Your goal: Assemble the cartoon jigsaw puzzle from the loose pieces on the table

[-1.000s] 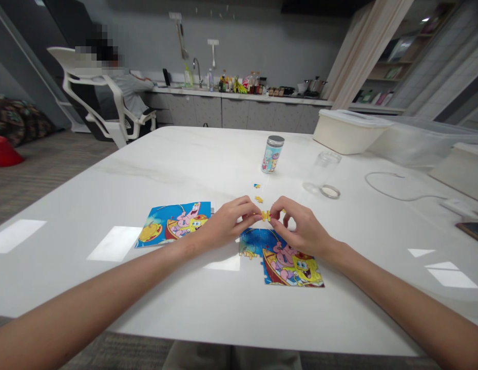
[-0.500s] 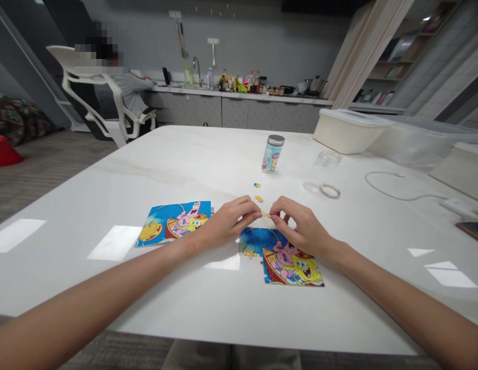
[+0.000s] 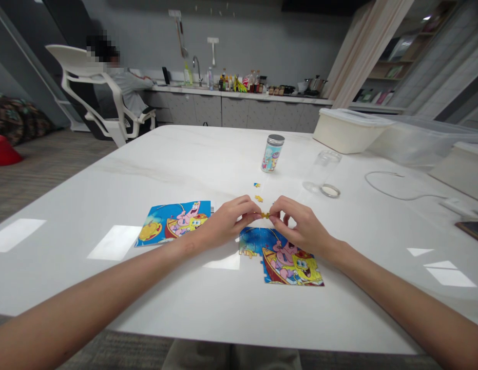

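Between the fingertips of both hands is a small yellow puzzle piece [image 3: 265,215]. My left hand [image 3: 237,215] pinches its left end, and my right hand [image 3: 294,218] pinches its right end. Just below them lies a partly joined puzzle [image 3: 281,259] with a pink figure and a yellow figure in a boat; its lower left corner is open. A loose yellow piece [image 3: 259,198] and a blue and yellow piece [image 3: 256,185] lie beyond my fingers. The picture sheet [image 3: 173,222] rests left of the puzzle, partly behind my left hand.
Farther back on the white table [image 3: 208,159] stands a printed tin [image 3: 273,153]. Right of it are a clear jar [image 3: 322,170] lying on its side, a round lid [image 3: 330,191], a cable [image 3: 396,198] and storage boxes [image 3: 350,131]. A person [image 3: 129,90] sits at the back left.
The yellow piece between my fingertips has turned a little, so more of its yellow face shows. Both hands have stayed in nearly the same place.
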{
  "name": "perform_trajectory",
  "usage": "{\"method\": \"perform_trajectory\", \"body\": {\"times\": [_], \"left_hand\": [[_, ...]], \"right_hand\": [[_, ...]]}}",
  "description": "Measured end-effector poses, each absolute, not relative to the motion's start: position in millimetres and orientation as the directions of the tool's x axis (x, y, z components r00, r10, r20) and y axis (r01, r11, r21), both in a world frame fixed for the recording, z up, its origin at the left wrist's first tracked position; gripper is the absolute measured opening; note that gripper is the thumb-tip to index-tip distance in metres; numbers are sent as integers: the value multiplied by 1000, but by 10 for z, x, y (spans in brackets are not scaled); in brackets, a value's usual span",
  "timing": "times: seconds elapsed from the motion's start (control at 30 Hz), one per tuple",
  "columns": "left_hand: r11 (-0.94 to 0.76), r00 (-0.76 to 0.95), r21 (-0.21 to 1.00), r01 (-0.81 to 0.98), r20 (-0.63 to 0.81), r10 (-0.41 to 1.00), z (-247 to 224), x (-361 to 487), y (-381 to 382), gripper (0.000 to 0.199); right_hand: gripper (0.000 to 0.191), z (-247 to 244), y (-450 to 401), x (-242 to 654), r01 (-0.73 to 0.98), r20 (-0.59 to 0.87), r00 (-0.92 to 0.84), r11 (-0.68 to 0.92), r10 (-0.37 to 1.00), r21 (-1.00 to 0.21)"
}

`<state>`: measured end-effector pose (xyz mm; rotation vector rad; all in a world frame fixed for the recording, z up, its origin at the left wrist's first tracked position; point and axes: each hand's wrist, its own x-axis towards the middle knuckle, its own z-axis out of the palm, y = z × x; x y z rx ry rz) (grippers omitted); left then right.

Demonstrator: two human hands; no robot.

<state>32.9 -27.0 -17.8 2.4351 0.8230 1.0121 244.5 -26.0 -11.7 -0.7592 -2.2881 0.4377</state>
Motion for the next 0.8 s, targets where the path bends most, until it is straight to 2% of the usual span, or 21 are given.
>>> {"method": "perform_trajectory", "body": {"times": [0.8], "left_hand": [[-727,566,570,384,477,673,-137,323,-292,18]], "right_hand": [[13,-137,-239,2442,438,529,-588,790,612,-429]]}}
